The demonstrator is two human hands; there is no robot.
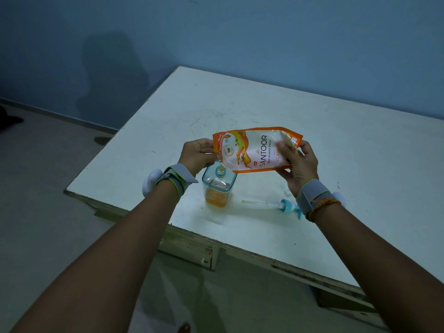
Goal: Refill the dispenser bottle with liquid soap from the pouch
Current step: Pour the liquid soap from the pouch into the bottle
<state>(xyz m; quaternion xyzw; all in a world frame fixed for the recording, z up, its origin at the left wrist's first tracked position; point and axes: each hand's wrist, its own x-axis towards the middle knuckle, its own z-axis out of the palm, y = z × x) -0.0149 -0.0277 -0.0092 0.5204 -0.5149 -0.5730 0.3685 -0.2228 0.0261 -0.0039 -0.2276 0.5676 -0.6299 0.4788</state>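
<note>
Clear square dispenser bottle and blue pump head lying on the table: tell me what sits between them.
Head view: only bare white table separates the bottle from the pump head; the pump's clear tube points into that gap.

Occluded and cropped items
Right wrist hides the pump head (292, 207) end; pouch (257, 150) print is partly illegible; desk (300, 236) is cropped right.

A scuffed white table (276, 111) is set against a plain blue wall (240, 32), a grey floor (48, 164) is seen beside it, and the room is dimly lit.
</note>
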